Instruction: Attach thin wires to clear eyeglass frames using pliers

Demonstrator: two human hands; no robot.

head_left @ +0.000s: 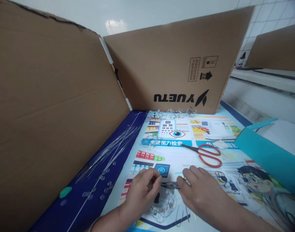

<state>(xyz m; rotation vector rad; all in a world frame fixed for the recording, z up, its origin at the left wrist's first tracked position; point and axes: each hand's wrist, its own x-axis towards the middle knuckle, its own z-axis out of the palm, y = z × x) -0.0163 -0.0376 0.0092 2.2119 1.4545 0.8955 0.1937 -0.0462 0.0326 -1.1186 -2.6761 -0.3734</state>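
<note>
My right hand [198,188] is wrapped around a pair of pliers [171,185], whose dark metal jaws point left toward my other hand. My left hand [143,188] is closed in a pinch at the jaw tips; what lies between its fingers is too small to make out. Just below both hands, a looped wire piece with clear beads [163,206] rests on the printed table cover. Short bent wire pieces [180,216] lie to its right. Beyond my right hand are scissors [209,154] with red handles, blades pointing left.
Cardboard panels [171,64] stand at the back and left. Long thin wires [111,145] and loose clear beads [102,177] lie on the blue strip at left, near a green disc [65,192]. More beaded wire [173,113] lines the back; a turquoise box [263,151] stands right.
</note>
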